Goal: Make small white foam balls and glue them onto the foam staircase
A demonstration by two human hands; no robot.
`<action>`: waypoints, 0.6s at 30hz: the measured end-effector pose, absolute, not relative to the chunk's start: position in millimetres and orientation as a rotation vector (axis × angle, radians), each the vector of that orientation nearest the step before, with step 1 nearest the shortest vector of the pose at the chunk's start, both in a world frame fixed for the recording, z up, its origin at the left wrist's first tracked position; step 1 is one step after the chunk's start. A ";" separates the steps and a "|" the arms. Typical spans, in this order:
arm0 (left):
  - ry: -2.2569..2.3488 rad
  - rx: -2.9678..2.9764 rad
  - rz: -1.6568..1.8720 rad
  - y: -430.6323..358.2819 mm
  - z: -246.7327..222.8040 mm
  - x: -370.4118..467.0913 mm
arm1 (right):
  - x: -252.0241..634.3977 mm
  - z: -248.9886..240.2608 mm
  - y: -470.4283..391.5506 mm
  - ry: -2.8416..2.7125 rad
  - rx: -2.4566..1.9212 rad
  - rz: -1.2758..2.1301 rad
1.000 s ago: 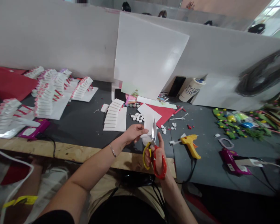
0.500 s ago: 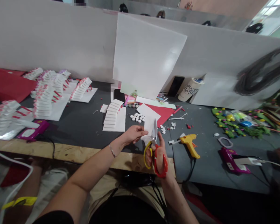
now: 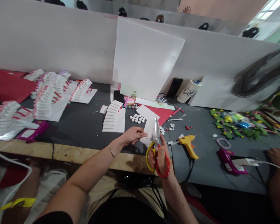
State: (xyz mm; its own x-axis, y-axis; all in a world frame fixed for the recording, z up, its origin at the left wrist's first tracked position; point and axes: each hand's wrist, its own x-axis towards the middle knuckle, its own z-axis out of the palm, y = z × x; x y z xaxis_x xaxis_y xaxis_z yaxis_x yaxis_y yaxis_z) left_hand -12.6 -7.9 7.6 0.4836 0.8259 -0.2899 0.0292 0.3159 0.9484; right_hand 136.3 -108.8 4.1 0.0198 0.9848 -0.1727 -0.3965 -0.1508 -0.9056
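My left hand (image 3: pixel 135 135) pinches a white piece of paper (image 3: pixel 149 127) above the table's front part. Beside it, my right hand (image 3: pixel 160 158) is wrapped round the red and yellow handles of a pair of scissors (image 3: pixel 156 132). The blades point away from me at the paper's right side and look nearly closed. Small white discs (image 3: pixel 137 118) lie just behind the paper. A red sheet (image 3: pixel 164 114) with a white piece on it is farther back. To the left of my hands, a white stepped model (image 3: pixel 112 117) stands on a white base.
A yellow glue gun (image 3: pixel 188 145) lies right of my right hand, near white scraps. Finished-looking stepped models (image 3: pixel 44 102) stand at the left. Behind are a black phone (image 3: pixel 175 88) and a cup (image 3: pixel 189 91). A purple power strip (image 3: pixel 230 161) and another person's hand (image 3: pixel 278 158) are at the right.
The scissors' blades have come closer together, and my right hand has shifted slightly right. My left hand still pinches the paper.
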 end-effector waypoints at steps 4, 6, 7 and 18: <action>0.953 1.127 0.686 -6.3 10.8 -15.5 | 140.3 5.1 -112.6 -0.800 -1.003 1.461; 0.955 1.127 0.682 -5.5 9.9 -17.0 | 142.6 5.6 -114.3 -0.822 -0.980 1.438; 0.953 1.133 0.673 -5.1 8.7 -17.6 | 144.3 6.2 -114.4 -0.835 -0.977 1.423; 1.104 1.035 0.909 9.0 -6.2 -24.6 | 209.5 -0.1 -20.2 -1.277 -1.324 1.025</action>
